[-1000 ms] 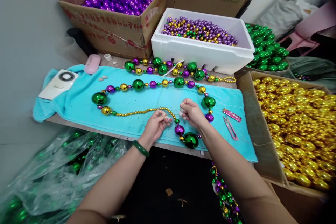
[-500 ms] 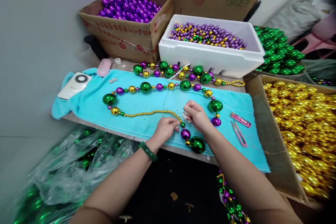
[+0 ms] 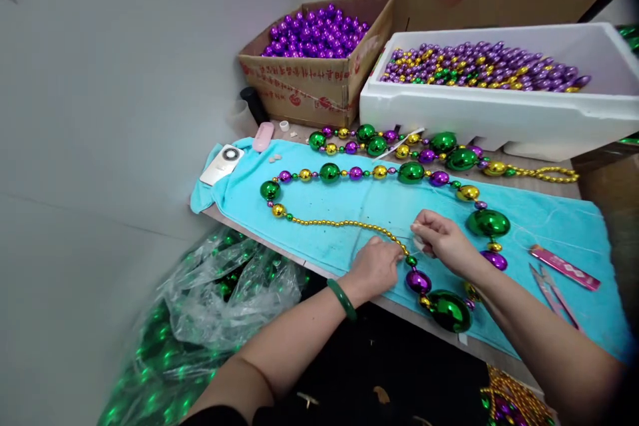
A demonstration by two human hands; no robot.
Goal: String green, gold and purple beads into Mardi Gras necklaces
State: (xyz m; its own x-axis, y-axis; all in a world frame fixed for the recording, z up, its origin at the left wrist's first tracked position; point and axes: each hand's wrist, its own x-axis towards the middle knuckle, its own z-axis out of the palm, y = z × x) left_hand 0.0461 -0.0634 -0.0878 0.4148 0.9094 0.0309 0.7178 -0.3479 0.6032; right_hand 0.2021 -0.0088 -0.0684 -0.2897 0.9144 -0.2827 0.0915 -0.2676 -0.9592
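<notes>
Head cam: I had the bead necklace [image 3: 411, 173] looped on the turquoise towel [image 3: 379, 203]. Left hand [image 3: 375, 269] was over the towel's near edge, fingers bent at the gold strand [image 3: 344, 222]; couldn't tell if gripping. Right hand [image 3: 445, 243] was above the towel, fingertips pinched together, contents unclear. Foam box [image 3: 479, 113] stood behind it.

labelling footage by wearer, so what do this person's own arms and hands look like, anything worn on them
Both the left hand and the right hand are ungloved, with bare forearms. A smooth, rounded, dark green bangle circles the left wrist; no bracelet shows on the right. A black sleeve edge shows near the left elbow.
</notes>
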